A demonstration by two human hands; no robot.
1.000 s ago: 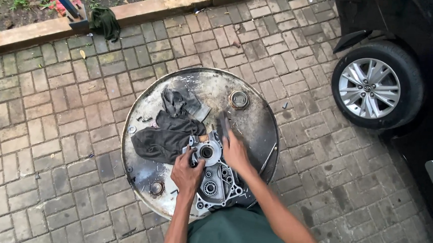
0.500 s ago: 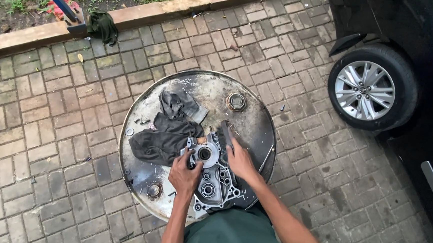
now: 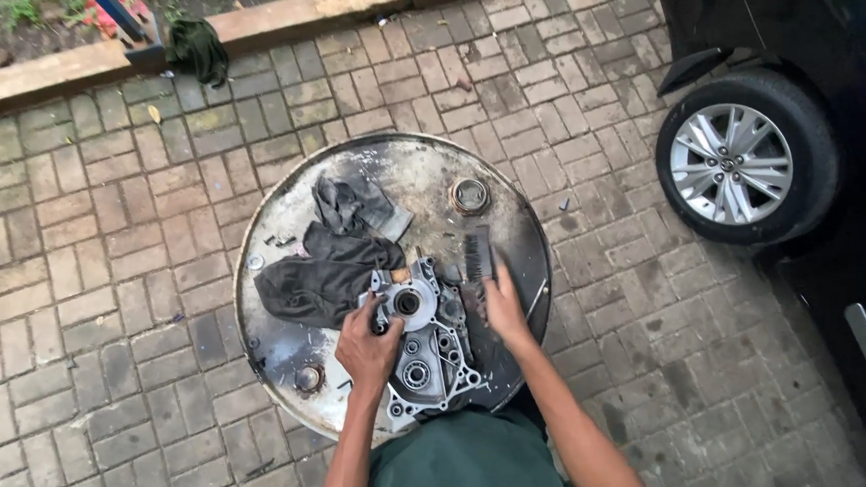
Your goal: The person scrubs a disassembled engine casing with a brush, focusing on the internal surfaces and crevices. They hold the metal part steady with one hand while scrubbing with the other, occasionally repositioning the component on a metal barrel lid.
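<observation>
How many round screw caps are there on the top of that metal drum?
2: one round metal cap near the far rim of the steel drum top, another cap by the near-left rim. Rags might hide more.

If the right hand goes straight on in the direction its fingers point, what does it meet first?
Probably the black brush: the right hand points up the drum top toward it and seems already to touch its lower end. Beyond lies the round bung cap.
</observation>
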